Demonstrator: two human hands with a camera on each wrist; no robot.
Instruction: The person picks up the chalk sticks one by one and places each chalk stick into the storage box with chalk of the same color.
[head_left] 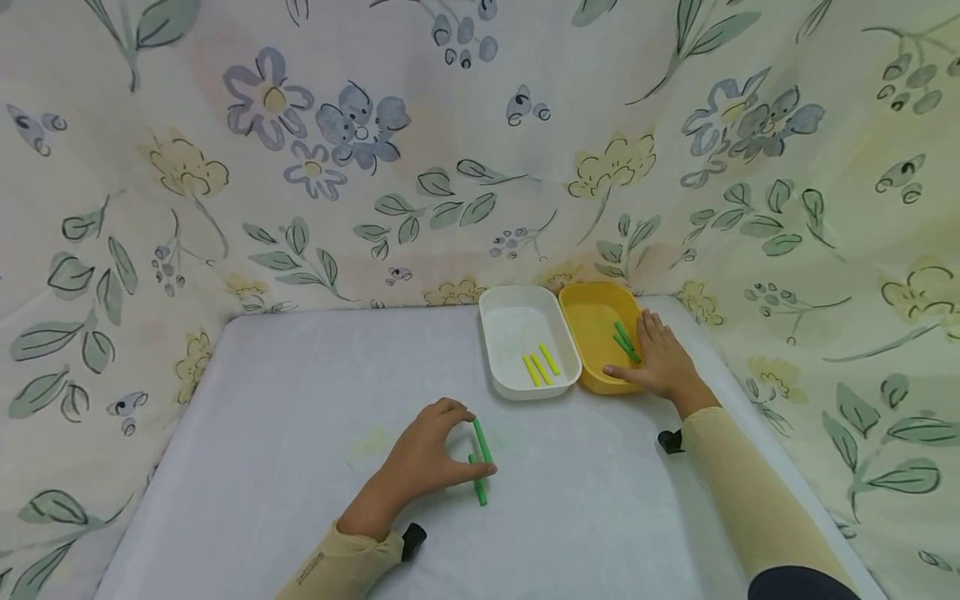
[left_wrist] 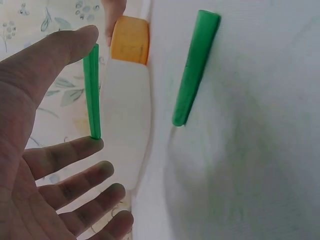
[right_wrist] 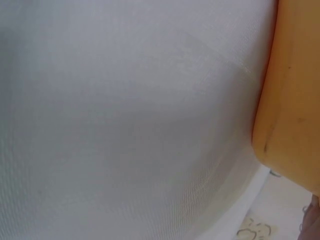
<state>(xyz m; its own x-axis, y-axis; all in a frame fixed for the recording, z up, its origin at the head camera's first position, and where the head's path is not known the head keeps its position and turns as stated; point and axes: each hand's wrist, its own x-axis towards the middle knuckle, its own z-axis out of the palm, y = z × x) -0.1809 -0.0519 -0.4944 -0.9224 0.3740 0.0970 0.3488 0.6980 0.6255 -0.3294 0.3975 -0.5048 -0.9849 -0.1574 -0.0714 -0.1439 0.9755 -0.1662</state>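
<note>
My left hand [head_left: 420,454] pinches a slim green stick [left_wrist: 91,92] end to end between thumb and index fingertip, with the other fingers spread. Beneath it, a second green stick [left_wrist: 196,67] lies on the white cloth. My right hand [head_left: 663,358] rests at the near right corner of a yellow tray [head_left: 592,300], fingers straight along its right side and thumb across its front. Inside that tray are green sticks [head_left: 626,348]. The white tray [head_left: 517,321] beside it contains three yellow sticks [head_left: 550,359]. Only a sliver of the right hand shows in the right wrist view.
A white cloth [head_left: 300,400] covers the table, with faint green and yellow smudges. Floral fabric [head_left: 420,125] hangs behind and along the sides. Both trays stand touching near the back edge, right of the middle.
</note>
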